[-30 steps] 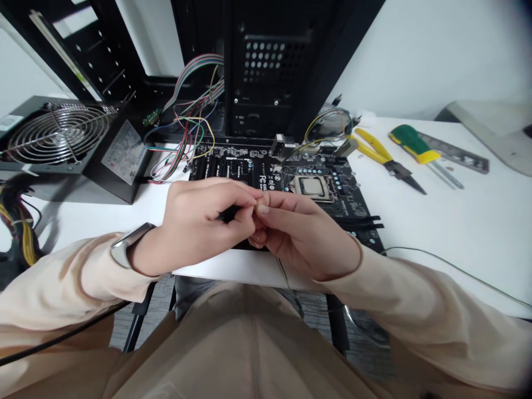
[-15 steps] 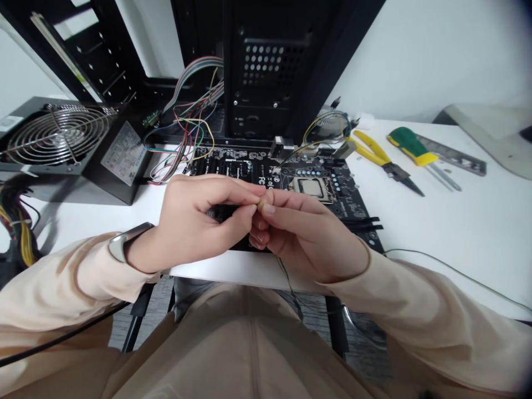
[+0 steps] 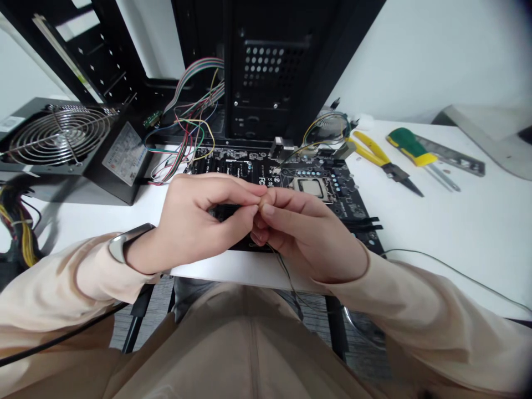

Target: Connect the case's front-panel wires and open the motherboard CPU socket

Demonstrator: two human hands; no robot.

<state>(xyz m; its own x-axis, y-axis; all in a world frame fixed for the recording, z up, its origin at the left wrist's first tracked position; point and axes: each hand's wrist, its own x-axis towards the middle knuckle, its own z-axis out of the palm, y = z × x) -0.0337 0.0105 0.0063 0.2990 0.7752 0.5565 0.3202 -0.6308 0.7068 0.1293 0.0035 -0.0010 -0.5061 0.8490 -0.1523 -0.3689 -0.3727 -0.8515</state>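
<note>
My left hand (image 3: 203, 216) and my right hand (image 3: 310, 230) meet fingertip to fingertip above the motherboard (image 3: 351, 202). Thumb and forefinger are pinched together on both. A thin dark wire (image 3: 286, 271) comes out below the curled fingers of my right hand and hangs over the table's front edge. What lies between the pinched tips is hidden by the fingers. The motherboard's left and front parts are partly covered by my hands. Its processor (image 3: 311, 188) shows in the socket to the right of my fingertips.
Behind the board stands a black computer case (image 3: 266, 105). A power supply (image 3: 137, 172) with a fan grille is at the left, and loose coloured wires (image 3: 203, 130) run beside it. Yellow-handled pliers (image 3: 374, 155), a green-yellow screwdriver (image 3: 409, 147) and a metal strip (image 3: 461, 158) lie at the right.
My hands have barely shifted and remain pinched together. Slightly more of the thin wire shows beneath the fingers of my right hand.
</note>
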